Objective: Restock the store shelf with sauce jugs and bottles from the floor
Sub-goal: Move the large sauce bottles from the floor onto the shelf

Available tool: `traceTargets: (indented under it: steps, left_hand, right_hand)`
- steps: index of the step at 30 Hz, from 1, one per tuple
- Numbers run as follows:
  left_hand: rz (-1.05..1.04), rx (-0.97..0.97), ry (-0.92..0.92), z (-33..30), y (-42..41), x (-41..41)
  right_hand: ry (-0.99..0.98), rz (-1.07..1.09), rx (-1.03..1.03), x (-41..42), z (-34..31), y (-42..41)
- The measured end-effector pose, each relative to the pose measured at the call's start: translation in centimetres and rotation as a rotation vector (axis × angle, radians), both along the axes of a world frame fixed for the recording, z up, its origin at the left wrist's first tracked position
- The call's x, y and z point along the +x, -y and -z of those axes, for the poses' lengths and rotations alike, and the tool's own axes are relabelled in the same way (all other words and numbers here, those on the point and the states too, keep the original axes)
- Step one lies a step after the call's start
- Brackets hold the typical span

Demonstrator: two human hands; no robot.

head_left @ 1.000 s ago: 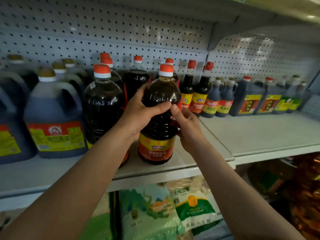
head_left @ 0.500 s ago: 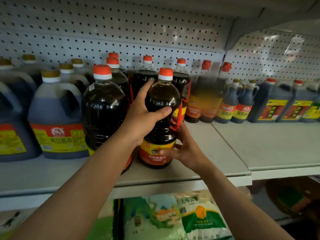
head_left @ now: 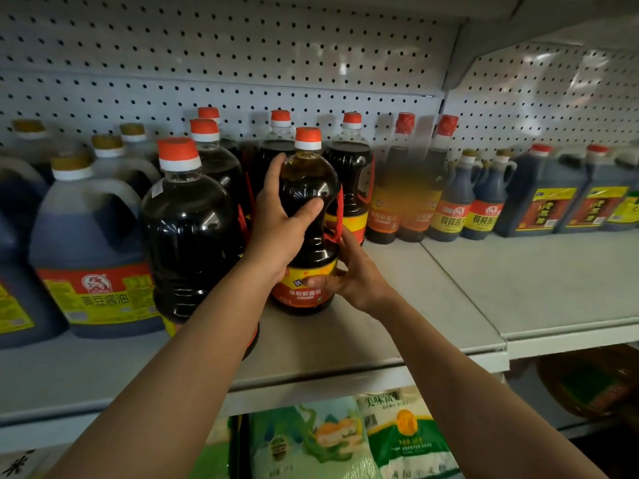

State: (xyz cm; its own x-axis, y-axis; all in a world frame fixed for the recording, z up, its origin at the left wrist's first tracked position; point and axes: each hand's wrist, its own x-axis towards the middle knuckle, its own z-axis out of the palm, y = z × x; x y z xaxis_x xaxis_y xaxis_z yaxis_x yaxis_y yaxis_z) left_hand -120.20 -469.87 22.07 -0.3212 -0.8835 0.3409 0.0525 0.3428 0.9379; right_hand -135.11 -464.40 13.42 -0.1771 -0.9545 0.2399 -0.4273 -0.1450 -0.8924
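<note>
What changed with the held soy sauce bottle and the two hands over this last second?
The soy sauce bottle was pushed back from the shelf's front edge toward the row behind it. The right hand slid from the bottle's waist down to its label. The left hand kept its grip on the upper body. The bottle stays upright on the shelf; the large dark bottle beside it and the jugs did not move.

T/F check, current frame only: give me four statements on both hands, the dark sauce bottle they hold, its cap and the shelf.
1. The left hand grips the upper body of the dark sauce bottle with the orange label. True.
2. The right hand hangs idle. False: it holds the bottle low, by the label.
3. The bottle's cap is gold. False: orange-red over white.
4. The bottle stands upright on the grey metal shelf. True.
</note>
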Motion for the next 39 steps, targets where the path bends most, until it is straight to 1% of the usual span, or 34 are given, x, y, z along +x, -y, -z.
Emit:
traceTargets:
  steps: [4,7,9,12,14,19,21,24,28,32,39]
  left_hand:
    - [-0.054,-0.057,0.005,1.3,0.2,-0.5]
    - [-0.138,-0.102,-0.013,1.8,-0.8,-1.0]
    - [-0.21,-0.102,-0.003,2.3,-1.8,-1.3]
    - [-0.321,-0.07,0.081,3.6,-4.2,-1.3]
    - [-0.337,-0.061,0.118,5.0,-6.9,-1.3]
    - [-0.244,-0.017,0.213,9.2,-15.2,-0.4]
    - [-0.185,0.029,0.305,11.2,-19.1,0.1]
    - [-0.074,0.069,0.457,14.4,-25.1,1.1]
    - [0.005,0.104,0.66,18.7,-32.1,2.4]
    - [0.09,0.124,0.815,22.3,-37.4,3.2]
    - [0.265,0.157,0.929,28.6,-41.9,3.3]
  right_hand:
    - [0.006,-0.003,0.035,0.0,0.2,0.3]
    - [-0.027,0.048,0.082,0.5,0.2,-0.7]
    - [-0.062,0.111,0.068,0.7,0.3,-2.2]
    - [-0.03,0.266,0.049,0.4,0.4,-6.5]
    - [-0.091,0.333,0.082,0.1,0.7,-10.1]
    - [-0.319,0.453,0.176,-1.1,2.3,-20.4]
    - [-0.398,0.5,0.246,-1.4,3.5,-24.9]
    - [-0.481,0.53,0.404,-1.4,5.6,-31.9]
    - [-0.491,0.524,0.542,-0.4,8.9,-40.1]
    - [-0.435,0.543,0.639,1.1,12.3,-46.3]
    - [-0.379,0.591,0.735,2.8,19.8,-52.8]
